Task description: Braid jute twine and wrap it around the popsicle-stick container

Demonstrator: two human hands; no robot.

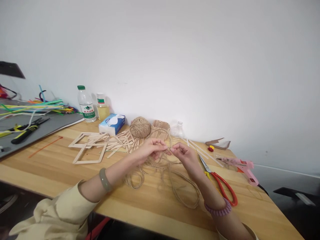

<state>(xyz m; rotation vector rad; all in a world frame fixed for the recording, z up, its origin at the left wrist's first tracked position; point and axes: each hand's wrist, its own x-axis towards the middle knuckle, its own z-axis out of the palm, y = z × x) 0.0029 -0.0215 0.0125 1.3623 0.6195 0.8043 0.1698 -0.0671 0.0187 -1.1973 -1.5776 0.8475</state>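
Both hands meet over the middle of the table, fingertips almost touching. My left hand [155,148] pinches a strand of jute twine [188,200], thumb against forefinger. Close on its right, my right hand [183,154] also pinches the twine. A braided or knotted stretch of the twine rises in a curve above the fingertips. Loose loops hang below the hands and lie on the wood. Behind them sits the ball of twine [140,127], beside a bundle of craft sticks [160,126].
Red-handled scissors [226,190] and a pink glue gun [246,166] lie at right. Wooden stick frames [87,162], loose sticks and a tissue pack [112,124] are at left. Behind stand a water bottle [86,105] and a smaller bottle [102,108]. Pliers [27,131] rest on a grey mat.
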